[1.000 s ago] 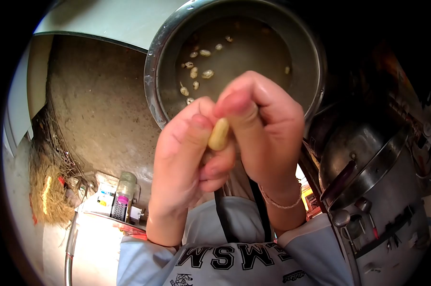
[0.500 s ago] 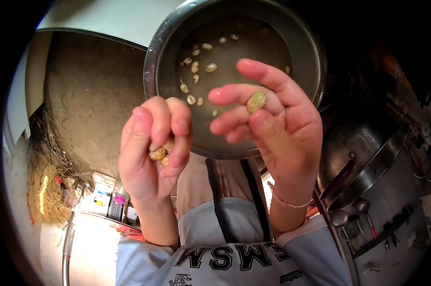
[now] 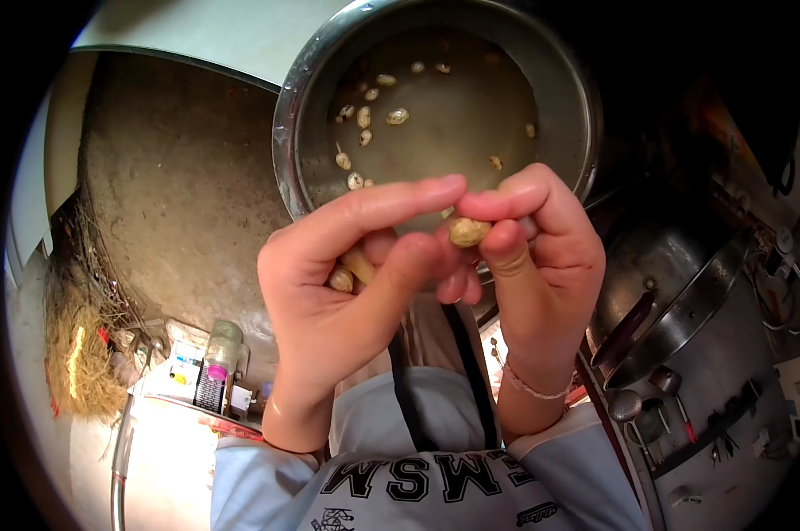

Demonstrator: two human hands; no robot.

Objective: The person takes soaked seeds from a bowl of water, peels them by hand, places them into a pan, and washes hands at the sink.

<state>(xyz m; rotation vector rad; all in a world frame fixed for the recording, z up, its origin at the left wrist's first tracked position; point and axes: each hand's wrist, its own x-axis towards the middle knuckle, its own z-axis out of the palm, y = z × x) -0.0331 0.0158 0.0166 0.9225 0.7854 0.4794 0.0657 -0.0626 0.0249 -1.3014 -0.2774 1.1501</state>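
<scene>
My right hand (image 3: 550,252) pinches a pale, wet peanut (image 3: 469,232) in its shell between thumb and fingertips. My left hand (image 3: 329,265) is half closed, with peanuts (image 3: 341,279) tucked in its palm. Its index finger reaches across so that the fingertips of both hands meet around the pinched peanut. How many peanuts the left palm holds is hidden by the fingers. Just beyond the hands is a metal basin (image 3: 291,168) of cloudy water, where several peanuts (image 3: 397,116) float, mostly toward the left side.
A big wok-like metal pan (image 3: 674,327) is at the right, with ladles (image 3: 626,405) near it. At the lower left are a glass jar (image 3: 224,345) with a pink lid and a straw bundle (image 3: 90,363). A pale surface (image 3: 196,35) borders the basin at upper left.
My hands have come together from apart. The left has turned and moved right, its index finger stretched out. My right fingers, spread around a greenish peanut before, now pinch a peanut at their tips.
</scene>
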